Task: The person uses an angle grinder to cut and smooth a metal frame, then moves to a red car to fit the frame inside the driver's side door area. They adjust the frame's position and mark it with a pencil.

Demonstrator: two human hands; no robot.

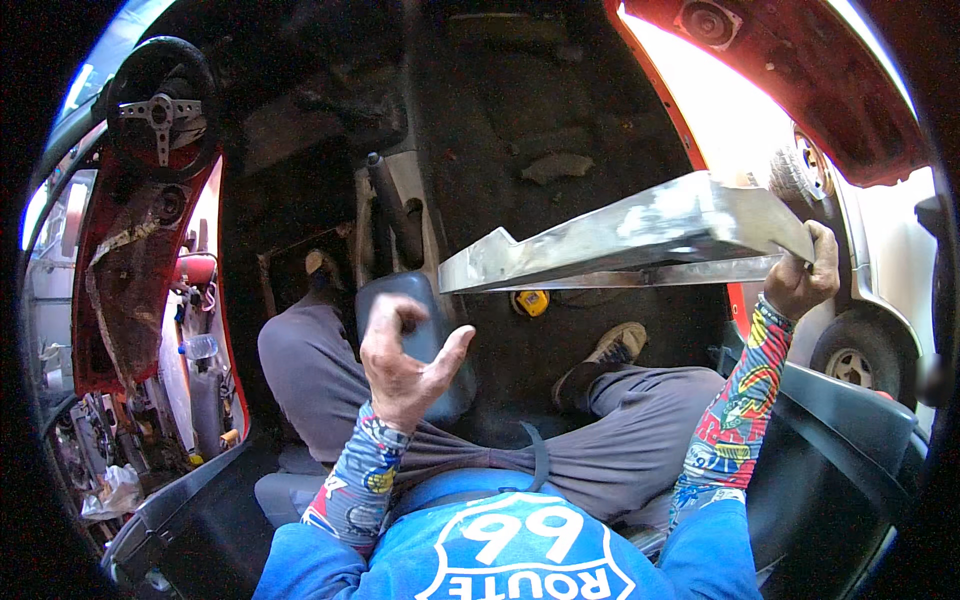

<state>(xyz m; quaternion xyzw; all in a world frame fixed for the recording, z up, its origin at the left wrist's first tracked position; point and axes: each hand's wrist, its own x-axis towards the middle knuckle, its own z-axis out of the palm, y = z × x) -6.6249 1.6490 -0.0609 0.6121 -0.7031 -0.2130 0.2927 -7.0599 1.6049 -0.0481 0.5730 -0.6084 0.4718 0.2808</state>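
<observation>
A long bare-metal bracket or frame (620, 228), silvery with white smears, stretches across the car's interior above the floor. My right hand (805, 275) grips its right end near the open door. The bracket's far left end reaches beside the centre console and has a notch in its upper edge. My left hand (408, 362) is raised over the dark console armrest (432, 330), thumb and fingers apart, holding nothing. A yellow tape measure (530, 302) lies on the floor just below the bracket, partly hidden by it.
A handbrake lever (392, 205) rises from the console. At the left are a steering wheel (162, 115) and a stripped red door (135, 270). Another open red door (800, 80) hangs at the upper right. My shoe (615, 350) rests on the dark floor.
</observation>
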